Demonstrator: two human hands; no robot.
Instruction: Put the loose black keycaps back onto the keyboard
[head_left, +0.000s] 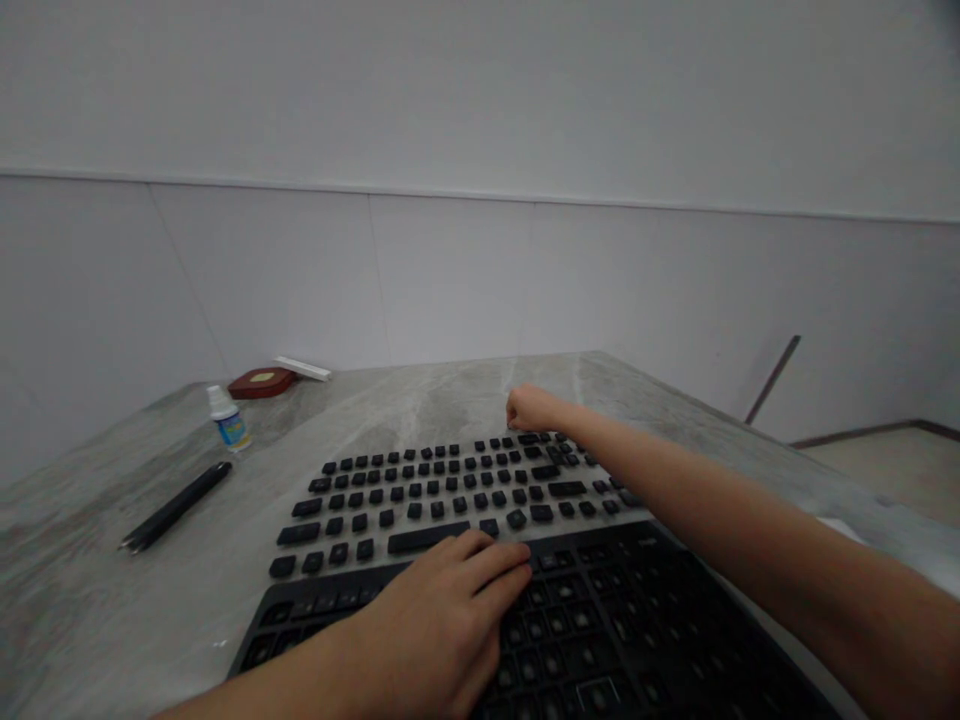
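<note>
A black keyboard (637, 610) lies at the near edge of the view, with bare key sockets where its keycaps are off. My left hand (457, 600) rests on it, fingers stretched over its far border; the fingertips touch the frame. Beyond it, loose black keycaps are laid out in rows on the table, a long spacebar (429, 537) among them. At the far side of these rows is my right hand (531, 408), closed in a pinch just above the tabletop. Whatever its fingers may hold is hidden. My right forearm covers some keycaps on the right.
On the left of the grey marbled table (285, 430) are a black pen-like tool (176, 507), a small white-capped bottle (229, 420) with a blue label, and a dark red box (261, 383). A white strip (302, 369) leans on the box. Behind stands a pale wall.
</note>
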